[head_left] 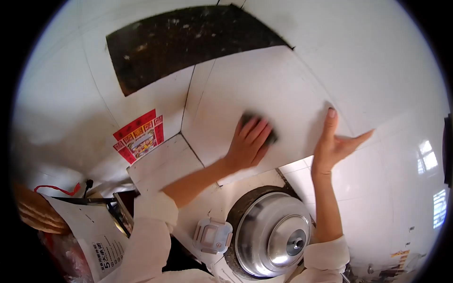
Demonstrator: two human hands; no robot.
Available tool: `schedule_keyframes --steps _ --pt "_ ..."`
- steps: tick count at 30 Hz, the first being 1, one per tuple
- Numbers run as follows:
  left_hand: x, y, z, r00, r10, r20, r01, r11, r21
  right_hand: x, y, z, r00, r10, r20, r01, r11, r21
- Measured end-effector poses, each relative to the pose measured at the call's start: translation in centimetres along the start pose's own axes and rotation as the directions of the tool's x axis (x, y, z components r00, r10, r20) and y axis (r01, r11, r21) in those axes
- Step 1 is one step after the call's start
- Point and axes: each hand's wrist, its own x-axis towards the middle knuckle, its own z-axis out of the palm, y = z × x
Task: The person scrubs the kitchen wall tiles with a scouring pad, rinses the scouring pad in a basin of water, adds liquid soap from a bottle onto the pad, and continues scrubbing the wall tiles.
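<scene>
My left hand (250,142) presses a dark pad (271,134) against a white wall panel (226,99). Its fingers curl over the pad, which is blurred, so its exact kind is hard to make out. Farther right, my right hand (329,147) rests at the panel's right edge with thumb and fingers spread apart. Nothing shows in that hand. Below both hands sits a round metal pot with a shiny domed lid (257,231). A clear lidded food container (212,236) stands just left of it.
Above the panel is a dark, stained rectangular patch (188,40). Red printed paper (140,137) is stuck to the left wall. A white printed bag (89,236) and a red cord (59,188) lie at lower left. Glossy white tiles (382,179) cover the right side.
</scene>
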Motion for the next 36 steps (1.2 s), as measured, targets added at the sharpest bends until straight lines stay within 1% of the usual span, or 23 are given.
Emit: schedule_keyframes --steps 1,2,4,5,6,8,9,10,12,14,16,18,20,22,24,26,28,29,30,31,32,33,36 --pt "2.9 -1.8 0.0 0.994 -0.037 -0.100 0.040 0.999 0.033 0.1 -0.5 0.1 1.000 0.013 0.015 -0.013 1.000 0.003" --pt "4.5 -4.4 1.3 0.934 -0.095 -0.344 0.105 0.994 0.011 0.2 -1.0 0.0 1.000 0.021 0.022 -0.021 1.000 0.004" --pt "5.1 -9.7 0.7 0.844 -0.390 -0.369 0.444 0.893 0.072 0.3 -0.8 0.0 0.999 0.025 0.039 -0.026 0.999 0.024" --pt "2.3 -12.7 1.5 0.817 -0.362 -0.448 0.455 0.883 0.115 0.4 -0.6 -0.1 0.998 -0.030 0.047 0.032 0.999 -0.040" --pt "-0.3 -13.3 0.8 0.612 -0.742 -0.273 0.719 0.666 -0.198 0.3 -0.5 -0.3 0.995 -0.083 0.060 0.089 0.991 -0.097" --pt "-6.8 -13.4 3.0 0.157 -0.976 -0.151 0.801 0.215 -0.558 0.1 -0.6 -0.1 0.998 -0.052 0.039 0.053 0.998 -0.020" --pt "-9.9 -13.0 3.7 0.021 -0.999 0.034 0.865 0.001 -0.502 0.2 -0.6 0.1 0.999 -0.028 0.022 0.027 0.998 0.055" --pt "-8.3 -13.1 4.1 0.035 -0.999 0.033 0.858 0.013 -0.513 0.4 -0.3 0.2 0.999 -0.042 0.009 0.041 0.997 0.058" --pt "-4.2 -11.3 4.3 0.305 -0.924 -0.233 0.865 0.371 -0.338 0.2 0.1 0.0 0.994 -0.107 -0.003 0.107 0.994 0.026" --pt "0.2 -10.3 2.6 0.570 -0.709 -0.416 0.761 0.646 -0.058 0.1 0.3 -0.1 0.995 -0.103 -0.002 0.103 0.994 0.032" --pt "6.9 -11.7 -1.5 0.869 -0.414 -0.273 0.434 0.901 0.014 0.2 0.3 0.1 0.995 -0.103 0.000 0.102 0.994 0.034" --pt "7.3 -15.2 -1.7 0.834 -0.487 -0.262 0.499 0.866 -0.020 0.1 -0.2 0.1 1.000 -0.012 -0.011 0.013 0.991 0.129" --pt "7.8 -14.8 -1.3 0.802 -0.534 -0.268 0.541 0.839 -0.056 0.0 0.3 0.0 0.998 -0.058 -0.016 0.060 0.995 0.083" --pt "7.2 -10.1 -0.5 0.659 -0.681 -0.320 0.692 0.715 -0.099 0.2 0.4 -0.3 0.997 -0.081 0.019 0.081 0.997 0.008" --pt "4.9 -3.7 0.8 0.819 -0.469 -0.331 0.490 0.871 -0.024 0.0 1.0 -0.4 0.999 -0.044 0.017 0.044 0.999 0.004" --pt "4.4 2.8 -0.5 0.955 -0.256 -0.149 0.227 0.956 -0.188 -0.1 1.6 -0.6 0.999 -0.008 0.052 0.008 1.000 -0.003" --pt "4.6 4.5 0.1 0.958 -0.269 -0.094 0.261 0.961 -0.090 0.7 0.2 -1.8 0.983 -0.073 0.167 0.078 0.997 -0.023" --pt "5.9 6.0 -1.3 0.924 -0.343 -0.169 0.307 0.929 -0.207 0.8 -0.6 -3.0 0.973 -0.038 0.229 0.033 0.999 0.027" --pt "7.5 7.3 -2.4 0.821 -0.527 -0.220 0.380 0.791 -0.480 0.5 -0.9 -4.1 0.954 0.003 0.300 -0.027 0.997 0.078" --pt "8.6 8.6 -3.6 0.552 -0.834 0.023 0.496 0.306 -0.813 -0.4 -0.9 -5.9 0.948 0.011 0.317 -0.035 0.997 0.071" --pt "9.7 9.8 -5.1 0.245 -0.884 0.398 0.404 -0.280 -0.871 -1.7 -1.7 -8.0 0.954 0.026 0.299 -0.046 0.997 0.058" --pt "10.3 10.6 -5.7 0.022 -0.722 0.691 0.205 -0.674 -0.710 -3.7 -2.7 -10.4 0.954 0.169 0.249 -0.187 0.981 0.053" --pt "9.2 15.1 -5.8 -0.009 -0.319 0.948 0.094 -0.944 -0.317 -12.7 -5.2 -18.2 0.856 0.476 0.200 -0.499 0.863 0.079"
